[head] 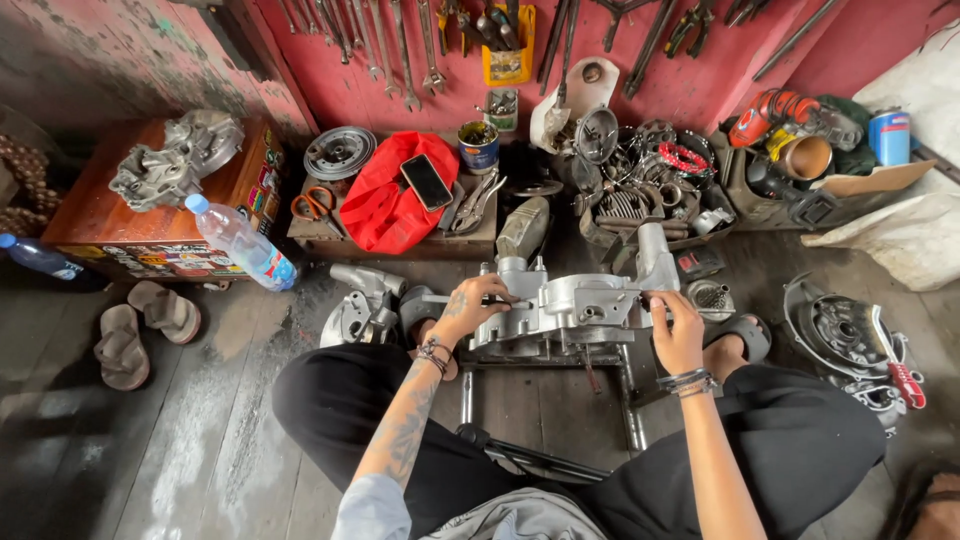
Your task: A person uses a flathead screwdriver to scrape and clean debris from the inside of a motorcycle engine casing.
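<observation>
Hands on a grey metal engine case, on the floor between my knees.

My left hand (470, 305) grips the left end of the engine case (565, 310), fingers curled tight. My right hand (678, 330) holds the right edge. I think I am steadying it. Next I need a tool; the pliers (478, 205) lie on the low wooden box (330, 243) ahead.

The engine case (565, 310) is sitting on a metal stand (600, 385) on the floor, directly before the seated person. The left hand (468, 308) is resting on the case's left end, the right hand (678, 328) on its right end. Behind the case, a low crate (400, 243) is carrying a cloth (385, 205) with a phone (426, 182) lying on it. A bottle (243, 243) is lying to the crate's left. Sandals (145, 328) are lying at far left.
</observation>
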